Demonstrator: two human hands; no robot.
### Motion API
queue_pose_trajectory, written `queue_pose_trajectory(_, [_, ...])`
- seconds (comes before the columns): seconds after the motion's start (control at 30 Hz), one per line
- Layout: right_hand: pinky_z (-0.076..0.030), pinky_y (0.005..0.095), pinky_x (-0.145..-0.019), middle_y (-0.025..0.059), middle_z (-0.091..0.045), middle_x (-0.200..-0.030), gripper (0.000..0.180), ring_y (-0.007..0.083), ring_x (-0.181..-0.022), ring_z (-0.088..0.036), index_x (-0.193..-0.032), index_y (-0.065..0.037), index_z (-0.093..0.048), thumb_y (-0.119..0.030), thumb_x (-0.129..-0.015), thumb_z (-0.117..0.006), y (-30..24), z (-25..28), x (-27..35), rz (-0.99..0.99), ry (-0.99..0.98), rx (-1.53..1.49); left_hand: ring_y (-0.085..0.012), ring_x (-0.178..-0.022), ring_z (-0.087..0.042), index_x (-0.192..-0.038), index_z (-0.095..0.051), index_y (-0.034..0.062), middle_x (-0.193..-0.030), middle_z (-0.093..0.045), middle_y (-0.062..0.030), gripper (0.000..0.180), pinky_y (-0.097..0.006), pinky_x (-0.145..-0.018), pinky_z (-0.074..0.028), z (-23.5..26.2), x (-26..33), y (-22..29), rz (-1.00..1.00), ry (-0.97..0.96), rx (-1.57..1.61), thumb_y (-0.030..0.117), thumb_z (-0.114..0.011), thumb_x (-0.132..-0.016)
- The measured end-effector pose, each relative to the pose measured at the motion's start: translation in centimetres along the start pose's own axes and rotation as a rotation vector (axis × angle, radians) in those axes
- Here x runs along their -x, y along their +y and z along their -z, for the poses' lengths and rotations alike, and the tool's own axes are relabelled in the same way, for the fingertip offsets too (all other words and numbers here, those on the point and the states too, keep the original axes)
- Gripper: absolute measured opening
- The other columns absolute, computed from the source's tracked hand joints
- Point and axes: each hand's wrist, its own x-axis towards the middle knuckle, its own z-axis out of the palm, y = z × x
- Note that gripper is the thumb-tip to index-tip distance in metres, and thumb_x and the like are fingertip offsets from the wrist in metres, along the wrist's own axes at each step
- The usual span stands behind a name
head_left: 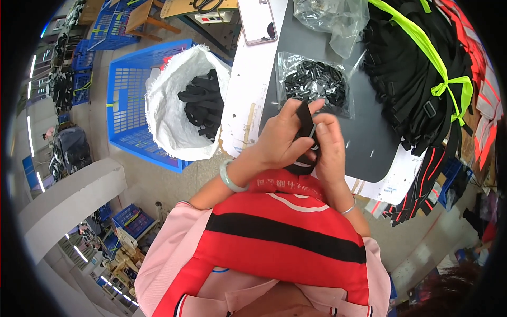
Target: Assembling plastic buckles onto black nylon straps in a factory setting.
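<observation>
My left hand (284,134) grips a black webbing strap (306,120) between thumb and fingers, its flat end standing up toward the far side. Close against it, my right hand (331,148) pinches a small dark piece with a shiny edge (312,130) at the strap; its exact shape is partly hidden by the fingers. More of the strap loops down below the hands. Just beyond them lies a clear plastic bag (346,108) of small black plastic buckles (315,82).
A white woven sack (161,127) with black straps (203,103) sits in a blue crate (119,105) at left. A phone (257,21) and crumpled plastic bag (338,21) lie farther back. Bundled black straps (406,79) with a neon-yellow tie (446,82) cover the table's right side.
</observation>
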Motion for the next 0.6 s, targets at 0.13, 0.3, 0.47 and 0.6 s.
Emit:
queue_pose_trajectory(0.13, [-0.036,0.016,-0.057,-0.0029,-0.054,-0.089,0.026,0.001,-0.071,-0.046,-0.116,-0.004,-0.052,-0.019,-0.095,-0.053,-0.6,2.4,-0.3,0.002,-0.056,0.134,-0.0268,-0.081,-0.055,-0.142,-0.027,0.003,-0.094,-0.053,-0.0126,0.077,-0.031,-0.075,-0.045,0.0,0.2,-0.1,0.023,-0.061,-0.047,0.021,-0.069,-0.079])
queue_pose_trajectory(0.3, [-0.042,0.0219,-0.08,0.0021,-0.055,-0.105,0.017,0.0079,-0.092,-0.051,-0.104,-0.001,-0.058,-0.002,-0.088,-0.058,-0.6,4.1,-0.8,0.163,-0.215,0.231,-0.0111,-0.085,-0.055,-0.128,-0.047,0.0069,-0.093,-0.058,-0.0036,0.07,-0.024,-0.074,-0.044,0.8,0.9,0.3,0.328,-0.152,0.281,0.01,-0.08,-0.067])
queue_pose_trajectory(0.47, [-0.038,0.0393,-0.098,0.0072,-0.054,-0.094,0.012,0.0212,-0.095,-0.052,-0.1,-0.007,-0.048,-0.018,-0.095,-0.05,-4.6,5.1,-0.2,0.264,-0.216,-0.189,-0.0094,-0.08,-0.056,-0.103,-0.058,0.0036,-0.087,-0.057,-0.0028,0.042,-0.023,-0.071,-0.046,1.5,2.1,-0.7,0.265,-0.031,0.302,0.012,-0.081,-0.068])
queue_pose_trajectory(0.6, [-0.04,0.0393,-0.087,0.0025,-0.044,-0.074,0.017,0.0173,-0.076,-0.046,-0.101,-0.008,-0.047,-0.025,-0.097,-0.047,-8.4,9.8,1.1,0.402,-0.121,-0.365,-0.0059,-0.08,-0.055,-0.103,-0.058,0.005,-0.089,-0.059,0.0005,0.039,-0.022,-0.069,-0.046,2.3,2.9,-0.6,0.507,-0.083,0.518,0.008,-0.079,-0.07])
